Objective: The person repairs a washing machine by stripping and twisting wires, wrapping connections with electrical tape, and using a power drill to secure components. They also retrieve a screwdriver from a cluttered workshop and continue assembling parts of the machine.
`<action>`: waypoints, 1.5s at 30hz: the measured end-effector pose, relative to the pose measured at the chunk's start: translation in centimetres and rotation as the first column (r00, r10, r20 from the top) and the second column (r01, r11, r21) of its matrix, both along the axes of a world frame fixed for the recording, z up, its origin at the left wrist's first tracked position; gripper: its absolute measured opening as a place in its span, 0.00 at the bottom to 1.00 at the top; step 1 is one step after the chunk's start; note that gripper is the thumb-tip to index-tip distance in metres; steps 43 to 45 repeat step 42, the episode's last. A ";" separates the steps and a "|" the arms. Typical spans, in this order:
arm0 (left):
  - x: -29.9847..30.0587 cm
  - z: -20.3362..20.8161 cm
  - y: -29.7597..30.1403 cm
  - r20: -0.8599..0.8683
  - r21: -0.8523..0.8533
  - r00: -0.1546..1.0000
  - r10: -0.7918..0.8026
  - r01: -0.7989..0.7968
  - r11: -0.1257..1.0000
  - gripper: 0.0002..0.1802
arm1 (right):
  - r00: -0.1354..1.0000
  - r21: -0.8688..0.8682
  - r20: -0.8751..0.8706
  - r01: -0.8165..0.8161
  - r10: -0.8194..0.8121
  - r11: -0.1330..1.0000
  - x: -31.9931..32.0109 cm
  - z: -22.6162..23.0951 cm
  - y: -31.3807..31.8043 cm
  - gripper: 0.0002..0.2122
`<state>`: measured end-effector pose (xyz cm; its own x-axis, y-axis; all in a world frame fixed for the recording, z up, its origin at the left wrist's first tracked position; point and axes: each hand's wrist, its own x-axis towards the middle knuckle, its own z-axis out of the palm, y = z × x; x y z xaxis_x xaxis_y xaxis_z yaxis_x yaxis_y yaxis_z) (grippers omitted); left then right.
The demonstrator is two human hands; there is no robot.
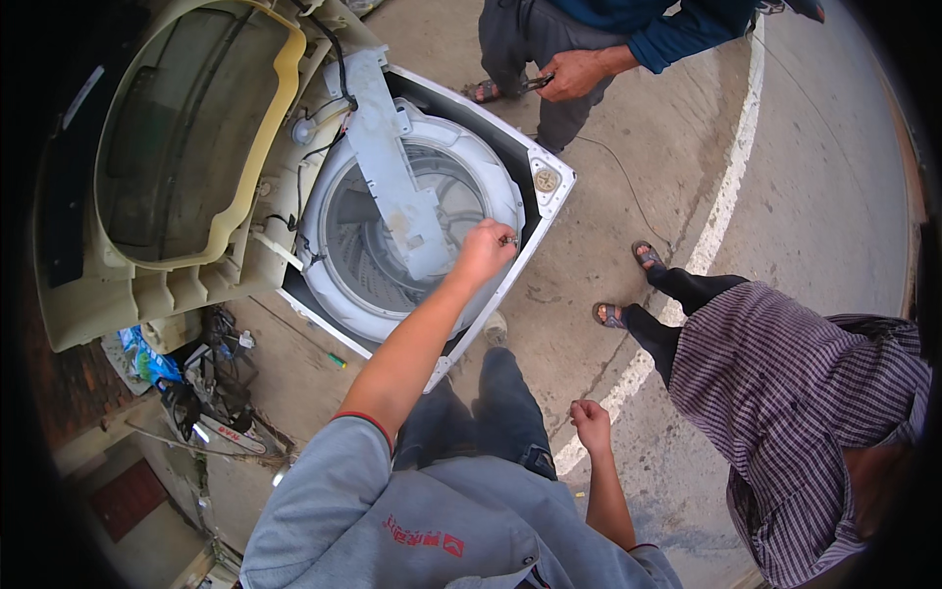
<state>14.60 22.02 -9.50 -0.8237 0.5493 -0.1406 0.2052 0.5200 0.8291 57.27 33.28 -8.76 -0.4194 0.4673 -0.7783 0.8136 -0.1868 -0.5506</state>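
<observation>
A top-loading washing machine (513, 103) stands before me with its top off, the tub and its white ring (469, 147) exposed. My left hand (483, 253) reaches over the right side of the ring, its fingers closed on a small dark metal piece (507, 240) too small to name. Across the tub opening lies a long grey metal plate (383, 162), its lower end near my left wrist. My right hand (591, 424) hangs at my right side, away from the machine. Its fingers are curled together, and whatever they may hold is hidden.
The cream top cover (285, 88) with its dark window leans at the left, wires running to it. Tools and bags (211, 378) lie on the ground at lower left. One person (579, 74) holds a dark tool beyond the machine; another, in a checked shirt (775, 393), is at right.
</observation>
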 end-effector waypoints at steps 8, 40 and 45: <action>0.4 0.6 0.7 -0.166 -0.027 0.986 -0.013 0.009 1.000 0.11 | 0.991 -0.016 -0.127 -0.047 0.045 0.999 -6.3 0.5 1.1 0.11; 8.6 4.8 -17.6 0.918 0.350 0.244 -0.314 -0.869 0.351 0.09 | 0.102 0.417 0.603 -0.886 0.791 -0.204 -42.4 3.3 -5.5 0.12; 8.6 5.2 -18.2 0.922 0.345 0.243 -0.301 -0.869 0.355 0.09 | 0.090 0.397 0.620 -0.893 0.780 -0.212 -42.8 3.3 -5.9 0.12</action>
